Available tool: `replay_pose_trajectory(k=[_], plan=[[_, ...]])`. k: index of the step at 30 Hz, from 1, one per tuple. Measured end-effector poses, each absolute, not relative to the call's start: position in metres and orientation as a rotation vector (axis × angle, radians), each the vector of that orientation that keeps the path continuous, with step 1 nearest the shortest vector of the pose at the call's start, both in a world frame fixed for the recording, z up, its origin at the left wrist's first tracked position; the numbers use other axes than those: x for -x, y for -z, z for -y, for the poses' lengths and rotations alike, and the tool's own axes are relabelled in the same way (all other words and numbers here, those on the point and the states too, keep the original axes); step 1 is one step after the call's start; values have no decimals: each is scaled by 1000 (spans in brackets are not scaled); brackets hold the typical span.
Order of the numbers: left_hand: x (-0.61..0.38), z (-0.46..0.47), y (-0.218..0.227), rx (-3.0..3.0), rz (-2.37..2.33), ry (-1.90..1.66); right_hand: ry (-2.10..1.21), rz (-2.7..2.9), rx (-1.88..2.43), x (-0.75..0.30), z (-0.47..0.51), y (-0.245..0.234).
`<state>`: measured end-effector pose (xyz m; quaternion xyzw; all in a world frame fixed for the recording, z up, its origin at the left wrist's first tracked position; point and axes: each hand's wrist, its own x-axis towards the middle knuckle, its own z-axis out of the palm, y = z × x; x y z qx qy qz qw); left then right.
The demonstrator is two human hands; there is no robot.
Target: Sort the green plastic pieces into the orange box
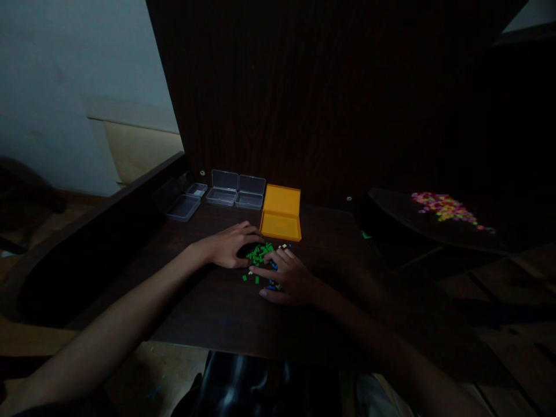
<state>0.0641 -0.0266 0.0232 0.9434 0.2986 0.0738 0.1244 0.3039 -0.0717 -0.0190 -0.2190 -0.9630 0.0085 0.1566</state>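
A heap of small green pieces (259,255) lies on the dark wooden table, too small to tell their exact kind. My left hand (230,245) rests at the left side of the heap, its fingers and thumb apart and curved about it. On the opposite side my right hand (290,279) is spread low over the table, its fingertips at the heap's edge. Blue pieces (271,286) show beneath its fingers, partly hidden. A few whitish pieces (284,246) lie just beyond that hand. Neither hand visibly grips a piece.
Behind the hands stands an open yellow box (281,233). Several clear plastic cases (222,198) sit open to its left. A dark panel (269,104) rises at the back. Pink and yellow pieces (447,207) lie on a separate surface at right. The light is dim.
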Motion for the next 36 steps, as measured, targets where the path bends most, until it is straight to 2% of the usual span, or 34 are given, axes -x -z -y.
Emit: replay_pose_trajectory(k=[24,36], plan=[[-65,29,-28,-2751,-869,-217,-122,2832,489,-306,74,10],[-62,27,-28,-2730,-861,-267,-14,2695,620,-306,73,14]])
